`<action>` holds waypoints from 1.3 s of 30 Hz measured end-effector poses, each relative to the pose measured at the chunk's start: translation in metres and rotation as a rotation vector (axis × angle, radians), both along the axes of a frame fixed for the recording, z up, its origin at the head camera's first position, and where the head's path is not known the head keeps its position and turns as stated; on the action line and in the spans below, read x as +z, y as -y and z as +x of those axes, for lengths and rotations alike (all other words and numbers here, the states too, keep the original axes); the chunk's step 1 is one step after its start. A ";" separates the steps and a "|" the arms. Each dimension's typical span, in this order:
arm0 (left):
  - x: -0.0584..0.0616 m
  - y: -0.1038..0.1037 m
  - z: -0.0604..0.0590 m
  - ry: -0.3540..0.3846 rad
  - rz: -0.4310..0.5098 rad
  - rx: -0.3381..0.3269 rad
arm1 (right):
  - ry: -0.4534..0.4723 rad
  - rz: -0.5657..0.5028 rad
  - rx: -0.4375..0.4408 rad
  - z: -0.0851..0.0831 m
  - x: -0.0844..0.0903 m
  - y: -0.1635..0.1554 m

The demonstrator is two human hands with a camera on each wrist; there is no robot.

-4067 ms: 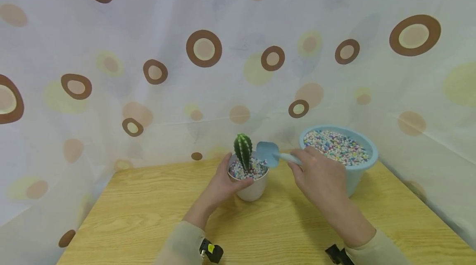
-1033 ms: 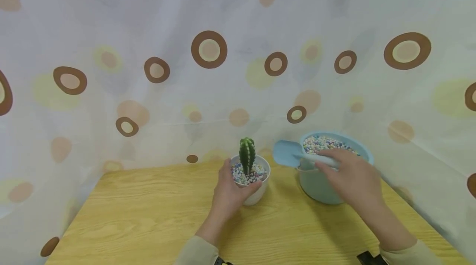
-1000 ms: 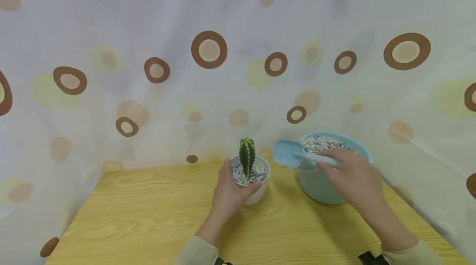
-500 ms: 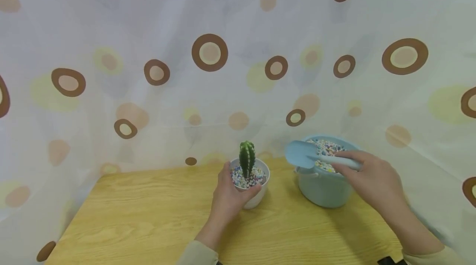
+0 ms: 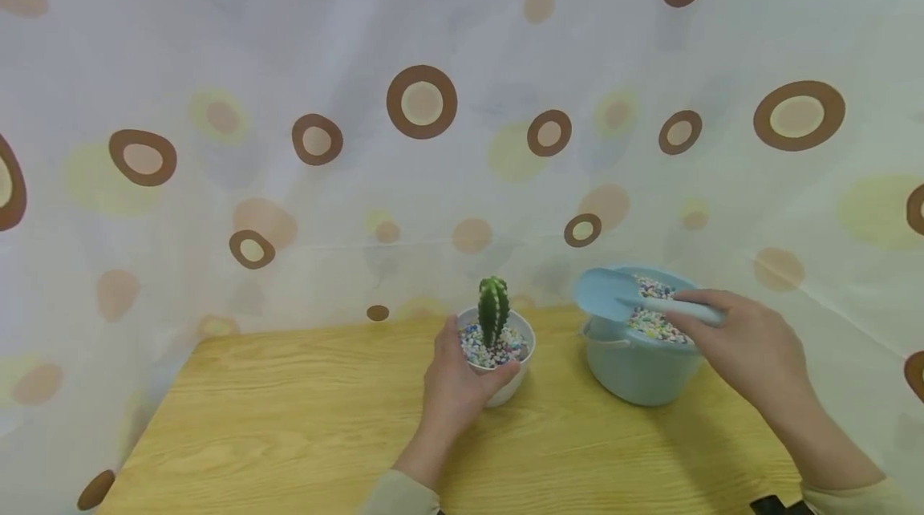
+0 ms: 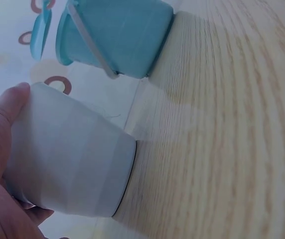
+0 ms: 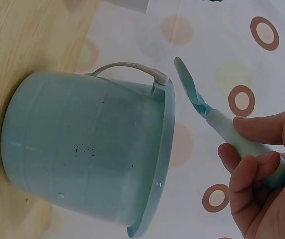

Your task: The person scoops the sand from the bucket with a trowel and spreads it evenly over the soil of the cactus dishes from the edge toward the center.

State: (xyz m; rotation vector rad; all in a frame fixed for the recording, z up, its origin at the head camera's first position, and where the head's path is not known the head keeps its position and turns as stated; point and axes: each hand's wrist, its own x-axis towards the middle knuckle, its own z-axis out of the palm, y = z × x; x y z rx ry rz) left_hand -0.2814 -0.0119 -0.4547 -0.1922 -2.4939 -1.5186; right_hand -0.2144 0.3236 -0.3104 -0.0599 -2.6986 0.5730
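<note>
Holding the small blue scoop (image 5: 613, 298) by its thin handle, the right hand (image 5: 743, 342) keeps it over the pebble bucket (image 5: 635, 366). It looks light and stiff. The left hand (image 5: 458, 383) wraps the white cactus pot (image 5: 508, 387) on the counter (image 5: 289, 419); heavier, maybe breakable.

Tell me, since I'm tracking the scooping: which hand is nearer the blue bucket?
Right. The right hand holds the scoop over the blue bucket; the left hand grips the white pot beside it.
</note>
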 end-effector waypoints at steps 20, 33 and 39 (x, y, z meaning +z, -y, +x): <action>-0.010 -0.006 0.017 0.020 -0.014 0.071 | 0.048 -0.023 -0.012 0.003 0.000 -0.008; -0.005 0.035 0.013 0.015 0.004 0.096 | 0.043 -0.066 0.066 -0.019 -0.005 0.022; -0.007 0.062 0.016 0.028 0.054 0.091 | 0.077 -0.074 0.111 -0.031 -0.009 0.035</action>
